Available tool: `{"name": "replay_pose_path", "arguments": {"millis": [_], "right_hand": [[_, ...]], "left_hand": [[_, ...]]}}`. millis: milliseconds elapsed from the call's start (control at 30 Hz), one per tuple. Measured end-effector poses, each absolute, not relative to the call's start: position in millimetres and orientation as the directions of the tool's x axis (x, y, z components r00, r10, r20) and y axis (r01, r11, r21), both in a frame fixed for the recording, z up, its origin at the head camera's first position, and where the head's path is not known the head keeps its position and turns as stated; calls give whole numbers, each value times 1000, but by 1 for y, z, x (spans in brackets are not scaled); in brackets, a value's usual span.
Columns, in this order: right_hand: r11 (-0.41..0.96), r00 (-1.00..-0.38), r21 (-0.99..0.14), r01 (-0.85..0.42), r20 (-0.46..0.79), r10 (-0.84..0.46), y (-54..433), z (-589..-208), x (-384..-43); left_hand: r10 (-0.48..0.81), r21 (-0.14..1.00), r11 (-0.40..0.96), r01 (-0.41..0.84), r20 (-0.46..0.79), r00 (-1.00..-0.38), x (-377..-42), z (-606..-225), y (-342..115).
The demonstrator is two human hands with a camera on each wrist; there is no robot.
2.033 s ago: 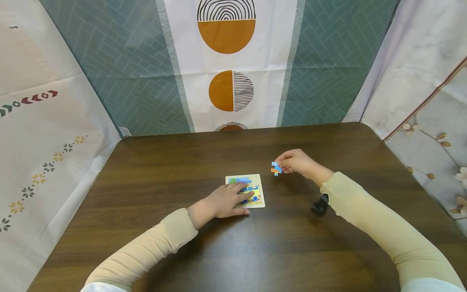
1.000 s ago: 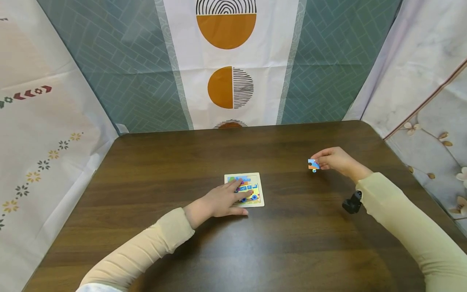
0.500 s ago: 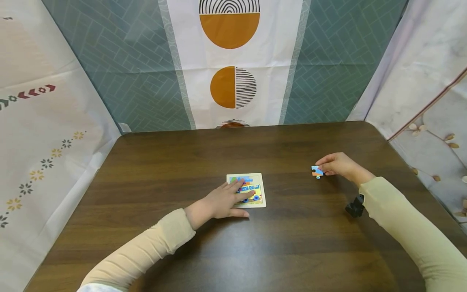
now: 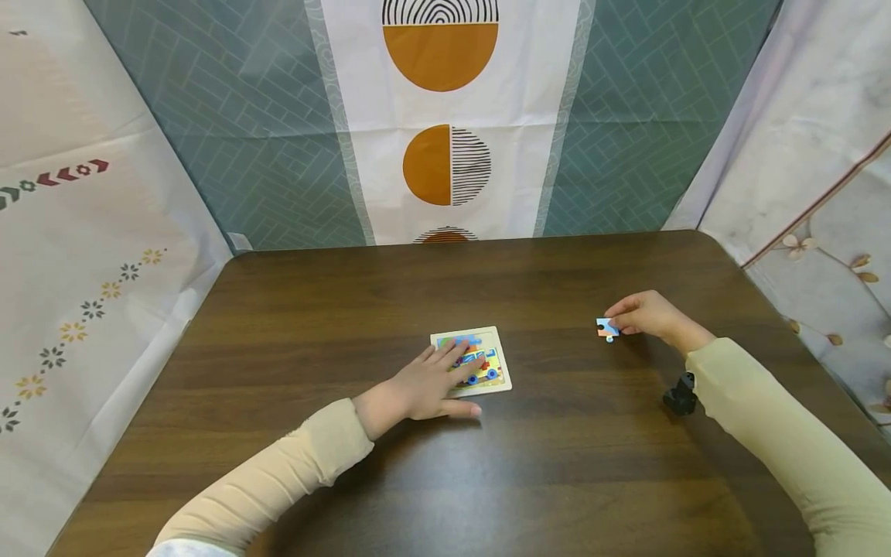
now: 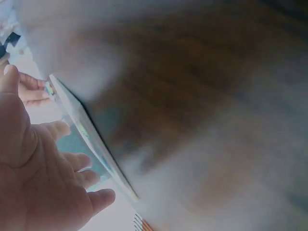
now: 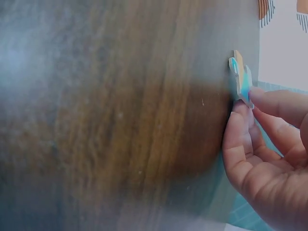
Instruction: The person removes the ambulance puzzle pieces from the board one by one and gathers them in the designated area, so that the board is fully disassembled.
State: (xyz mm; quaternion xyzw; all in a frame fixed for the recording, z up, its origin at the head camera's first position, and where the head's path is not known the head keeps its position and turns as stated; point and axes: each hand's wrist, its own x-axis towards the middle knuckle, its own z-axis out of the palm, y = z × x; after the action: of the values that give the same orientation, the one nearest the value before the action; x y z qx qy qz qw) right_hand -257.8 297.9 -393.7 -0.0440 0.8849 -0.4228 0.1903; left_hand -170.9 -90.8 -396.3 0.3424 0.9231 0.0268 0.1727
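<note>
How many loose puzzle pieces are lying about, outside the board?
1: the piece pinched in the right hand, right of the board. The left hand covers part of the board, so others may be hidden.

Dark wooden table (image 4: pixel 557 480), patterned wall cloths (image 4: pixel 445 116)

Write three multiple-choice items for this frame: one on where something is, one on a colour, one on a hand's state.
1. Where is the puzzle board?
A. near the middle of the table, under the left hand's fingers
B. at the table's far right corner
C. leaning on the wall

2. What colours show on the puzzle piece?
A. black and white
B. blue and orange
C. all green

3. What is the right hand doing?
A. lying flat on the table
B. pinching the puzzle piece
C. making an empty fist

Answers:
1 A, the left hand rests on the board at mid-table.
2 B, both colours show in the head view.
3 B, the fingertips clamp the piece's edge.
</note>
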Motion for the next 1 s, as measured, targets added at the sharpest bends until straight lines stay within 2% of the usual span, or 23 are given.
{"name": "replay_pose_path", "arguments": {"millis": [167,633,867,1000], "right_hand": [[668,-929,-741,67,-290,-229,298,-391,-254],[696,-928,-718,6,-263,-264,297,-385,-251],[662,-927,-747,-60,-205,-315,279,-378,-246],[645,-918,-761,-68,-205,-340,265,-374,-244]], "left_hand": [[623,134,778,614,-289,-726,-167,-394,-90],[581,137,810,570,-307,-753,-154,-392,-93],[587,37,801,597,-244,-772,-148,-393,-95],[564,18,815,579,-252,-786,-147,-393,-95]]}}
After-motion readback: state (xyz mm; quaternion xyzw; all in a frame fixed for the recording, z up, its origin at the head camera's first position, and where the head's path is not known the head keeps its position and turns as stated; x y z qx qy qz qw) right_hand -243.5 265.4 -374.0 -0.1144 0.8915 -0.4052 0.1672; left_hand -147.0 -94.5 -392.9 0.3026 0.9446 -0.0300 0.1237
